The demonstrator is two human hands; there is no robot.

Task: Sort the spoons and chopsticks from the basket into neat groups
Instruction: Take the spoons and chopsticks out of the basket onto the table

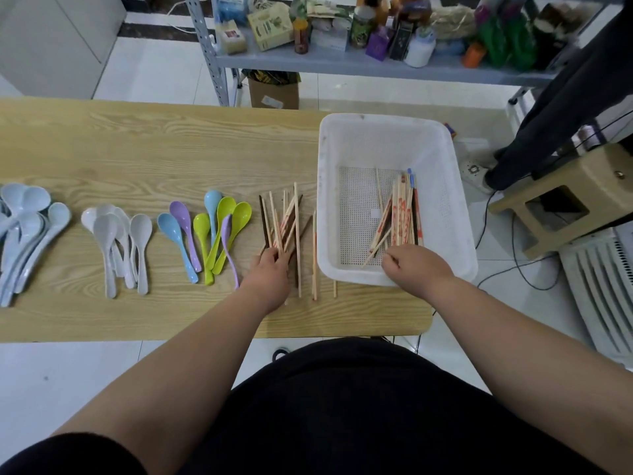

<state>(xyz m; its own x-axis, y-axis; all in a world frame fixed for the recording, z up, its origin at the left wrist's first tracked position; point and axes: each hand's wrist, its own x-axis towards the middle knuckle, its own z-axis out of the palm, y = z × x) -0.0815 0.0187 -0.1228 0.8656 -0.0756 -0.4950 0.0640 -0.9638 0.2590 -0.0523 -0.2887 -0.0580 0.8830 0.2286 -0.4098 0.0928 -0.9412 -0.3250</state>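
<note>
Spoons (106,231) lie in three groups on the wooden table (154,142); the left hand (270,274) grips the untidy chopstick pile (297,228), and the right hand (418,269) pinches remaining chopsticks (399,214) in the white basket (380,120).

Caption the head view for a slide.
Left hand grips tabletop wooden chopsticks; right hand pinches printed chopsticks inside white plastic basket on light wood table.

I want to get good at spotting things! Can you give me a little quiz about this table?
1. True or false: spoons lie in the white basket.
2. Which hand reaches into the basket? A) left B) right
3. Fill in: the colourful spoons lie between the white spoons and the loose ___ on the table.
Key: 1 false, it holds only chopsticks. 2 B, the right hand. 3 chopsticks, the loose pile.
</note>
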